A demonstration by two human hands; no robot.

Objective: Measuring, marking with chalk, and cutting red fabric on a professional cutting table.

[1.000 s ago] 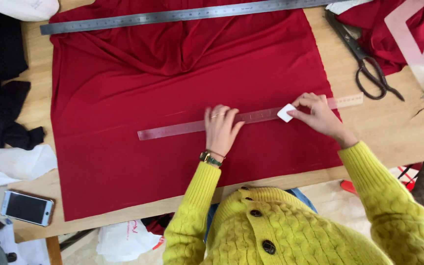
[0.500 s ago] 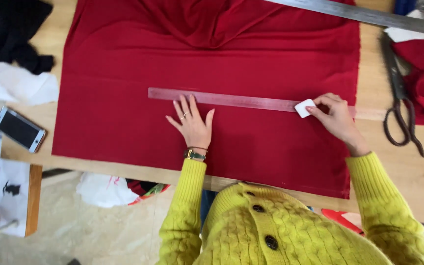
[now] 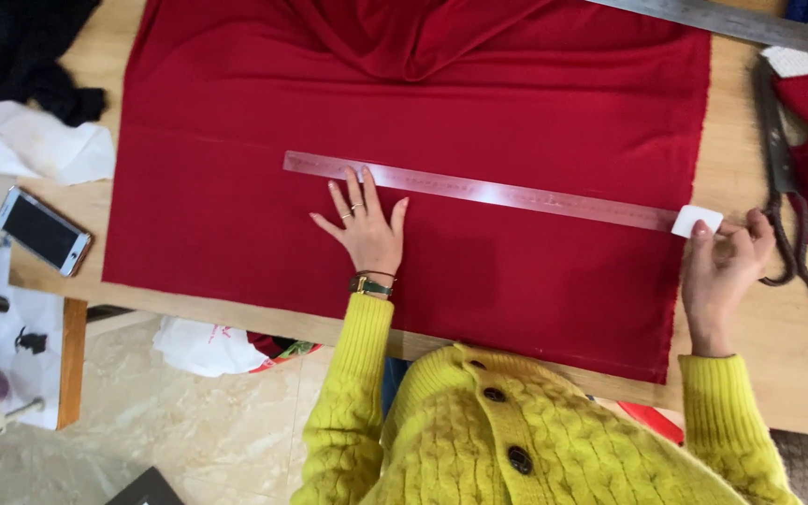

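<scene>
Red cloth (image 3: 516,122), spread flat on the table (image 3: 797,346). Clear ruler (image 3: 479,190) lies across it; left hand (image 3: 367,229), fingers splayed flat and grasping nothing, presses the cloth with fingertips on the ruler's near edge. Right hand (image 3: 722,271) pinches a white chalk (image 3: 696,221) in its grip, at the ruler's right end by the cloth's raw edge. Judged stage: marking along the ruler looks nearly run out to the edge; no chalk line can be made out; cutting untouched, scissors (image 3: 783,187) lying just right of the chalk hand. Change since half a second ago: chalk hand has moved right along the ruler; left hand much as before.
</scene>
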